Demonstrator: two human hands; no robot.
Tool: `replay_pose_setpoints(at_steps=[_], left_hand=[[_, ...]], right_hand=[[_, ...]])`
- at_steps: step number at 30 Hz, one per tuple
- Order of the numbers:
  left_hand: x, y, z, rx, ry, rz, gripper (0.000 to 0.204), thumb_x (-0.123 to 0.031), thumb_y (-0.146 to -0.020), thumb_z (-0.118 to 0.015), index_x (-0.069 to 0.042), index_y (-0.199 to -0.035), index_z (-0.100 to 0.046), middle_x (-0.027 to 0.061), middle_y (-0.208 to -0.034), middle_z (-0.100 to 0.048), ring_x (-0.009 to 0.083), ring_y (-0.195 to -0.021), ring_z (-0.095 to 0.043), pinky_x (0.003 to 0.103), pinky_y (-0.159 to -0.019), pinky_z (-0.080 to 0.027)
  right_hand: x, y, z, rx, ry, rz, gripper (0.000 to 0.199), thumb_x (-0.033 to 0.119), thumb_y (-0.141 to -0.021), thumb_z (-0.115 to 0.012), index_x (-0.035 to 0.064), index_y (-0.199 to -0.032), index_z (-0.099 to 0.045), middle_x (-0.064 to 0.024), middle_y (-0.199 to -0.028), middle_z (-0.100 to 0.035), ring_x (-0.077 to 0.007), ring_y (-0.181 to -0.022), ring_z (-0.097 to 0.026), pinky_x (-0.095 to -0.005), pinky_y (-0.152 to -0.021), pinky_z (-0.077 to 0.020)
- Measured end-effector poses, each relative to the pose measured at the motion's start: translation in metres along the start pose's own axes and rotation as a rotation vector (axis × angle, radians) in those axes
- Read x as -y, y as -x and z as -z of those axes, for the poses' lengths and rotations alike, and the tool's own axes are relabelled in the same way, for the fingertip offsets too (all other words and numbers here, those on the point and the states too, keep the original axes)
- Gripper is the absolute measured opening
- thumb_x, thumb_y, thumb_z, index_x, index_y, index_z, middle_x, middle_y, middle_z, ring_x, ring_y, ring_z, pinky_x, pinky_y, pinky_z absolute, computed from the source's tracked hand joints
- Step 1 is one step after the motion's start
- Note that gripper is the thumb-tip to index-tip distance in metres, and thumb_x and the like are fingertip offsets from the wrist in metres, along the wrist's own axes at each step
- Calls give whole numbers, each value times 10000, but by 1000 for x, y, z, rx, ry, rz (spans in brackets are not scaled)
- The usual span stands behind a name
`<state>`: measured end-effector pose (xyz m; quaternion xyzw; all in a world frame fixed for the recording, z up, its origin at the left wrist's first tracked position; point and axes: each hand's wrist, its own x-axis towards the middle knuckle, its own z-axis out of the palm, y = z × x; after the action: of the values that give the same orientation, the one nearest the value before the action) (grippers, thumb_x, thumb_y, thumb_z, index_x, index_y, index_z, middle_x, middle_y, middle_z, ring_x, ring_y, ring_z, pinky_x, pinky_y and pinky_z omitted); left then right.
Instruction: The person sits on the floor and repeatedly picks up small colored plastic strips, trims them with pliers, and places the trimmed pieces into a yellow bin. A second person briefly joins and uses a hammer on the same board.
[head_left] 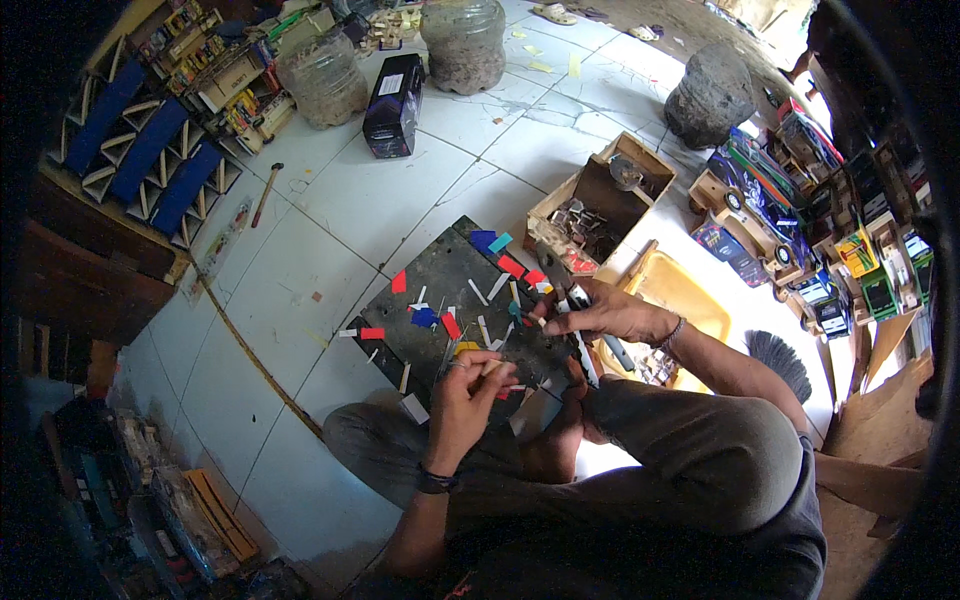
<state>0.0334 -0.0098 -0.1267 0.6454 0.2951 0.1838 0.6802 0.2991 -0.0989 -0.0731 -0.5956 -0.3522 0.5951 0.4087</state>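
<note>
I sit cross-legged on a white tiled floor with a dark cutting mat [445,275] in front of my knees. Small red, blue, teal and white paper scraps [450,322] lie scattered over the mat. My left hand [470,392] is closed on a thin pale strip near the mat's front edge. My right hand [598,312] grips a slim cutter knife [582,345] at the mat's right edge, its fingertips also touching a small white piece. The two hands are a short way apart.
A wooden box of small parts [600,205] and a yellow tray [680,290] lie right of the mat. Painted wooden toy trucks [790,215] crowd the right side. Two big plastic jugs [465,40], a dark box [392,105] and a hammer [266,192] lie farther off.
</note>
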Motion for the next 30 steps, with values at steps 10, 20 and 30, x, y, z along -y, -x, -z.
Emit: replay_pose_setpoints(at_steps=[10, 20, 30], left_hand=[[-22, -1, 7, -89, 122, -26, 267, -126, -1048, -627, 33, -1237, -526, 161, -1124, -741, 177, -961, -745, 280, -808, -601], [-58, 12, 3, -31, 343, 47, 340, -219, -1100, -538, 26, -1333, -507, 116, -1046, -696, 150, -883, -700, 292, -815, -592], [-72, 26, -15, 41, 351, -17, 306, -189, -1113, -498, 25, -1333, -506, 113, -1018, -696, 157, -916, -700, 308, -841, -593]], right_hand=[[-29, -6, -11, -17, 769, 130, 688, 458, -936, -724, 6, -1425, -552, -279, -1105, -700, -418, -1099, -667, -480, -956, -504], [2, 6, -22, -111, 1004, 455, 483, 216, -953, -662, 37, -1383, -537, -237, -1167, -663, -417, -1103, -654, -487, -923, -537], [8, 11, -27, -186, 1144, 655, 481, 133, -888, -652, 58, -1339, -501, -187, -1199, -613, -416, -1006, -659, -503, -842, -548]])
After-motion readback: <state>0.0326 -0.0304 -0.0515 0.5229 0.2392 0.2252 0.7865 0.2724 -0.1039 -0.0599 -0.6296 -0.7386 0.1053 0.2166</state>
